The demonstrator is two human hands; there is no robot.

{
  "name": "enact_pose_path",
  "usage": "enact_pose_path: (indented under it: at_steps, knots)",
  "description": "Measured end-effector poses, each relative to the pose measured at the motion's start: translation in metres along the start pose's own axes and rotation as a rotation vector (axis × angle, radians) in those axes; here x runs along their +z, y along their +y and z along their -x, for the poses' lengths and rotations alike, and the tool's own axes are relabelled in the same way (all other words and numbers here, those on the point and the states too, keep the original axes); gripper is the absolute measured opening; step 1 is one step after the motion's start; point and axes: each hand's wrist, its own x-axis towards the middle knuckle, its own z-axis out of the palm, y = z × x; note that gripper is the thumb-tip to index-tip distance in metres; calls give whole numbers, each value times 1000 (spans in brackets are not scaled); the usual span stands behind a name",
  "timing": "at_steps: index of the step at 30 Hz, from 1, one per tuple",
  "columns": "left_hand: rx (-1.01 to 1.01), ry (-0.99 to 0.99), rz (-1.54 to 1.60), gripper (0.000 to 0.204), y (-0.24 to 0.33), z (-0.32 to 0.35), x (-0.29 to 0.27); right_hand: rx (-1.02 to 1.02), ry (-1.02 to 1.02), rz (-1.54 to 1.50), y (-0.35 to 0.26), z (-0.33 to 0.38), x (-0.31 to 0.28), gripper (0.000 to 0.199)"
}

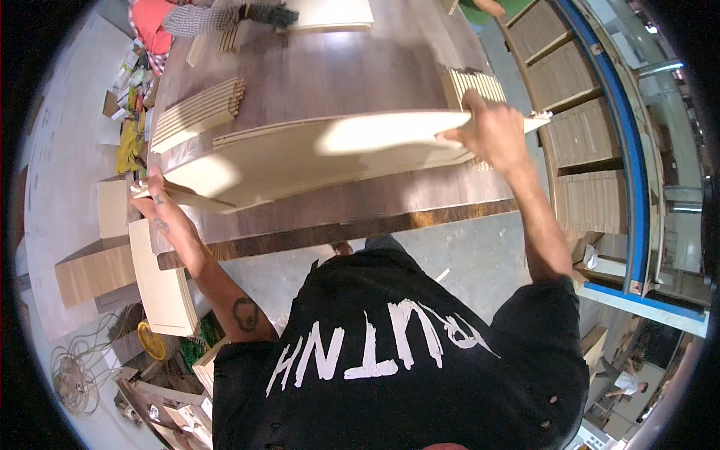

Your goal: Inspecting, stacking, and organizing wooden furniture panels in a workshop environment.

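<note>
My left hand (163,206) and my right hand (495,135) grip opposite ends of a long pale wooden panel (292,169). It is tilted above the near part of a brown wood-topped table (352,71). A shorter board (196,196) runs inward at the panel's left end; whether it is joined on is hard to tell. Beyond my left hand lies a stack of pale slats (196,116). Another slat stack (480,84) sits just past my right hand, partly hidden by it and the panel.
Across the table, another person's gloved hand (271,15) is beside a flat pale board (330,15). A blue-framed rack (641,172) with stacked boards (585,135) stands at right. Cardboard boxes (97,274) and coiled cable (75,379) lie on the left.
</note>
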Motion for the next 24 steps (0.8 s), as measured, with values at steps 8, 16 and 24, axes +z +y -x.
enact_pose_path:
  at_steps: [8,16,24]
  knots:
    - [12,-32,0,44,-8,-4,3,23,58,-26,-2,2,-9,58]
    - [479,28,-388,64,28,-10,21,-46,2,-57,-5,-10,-15,52]
    - [899,-1022,-393,58,132,92,146,24,4,-129,-3,0,-16,50]
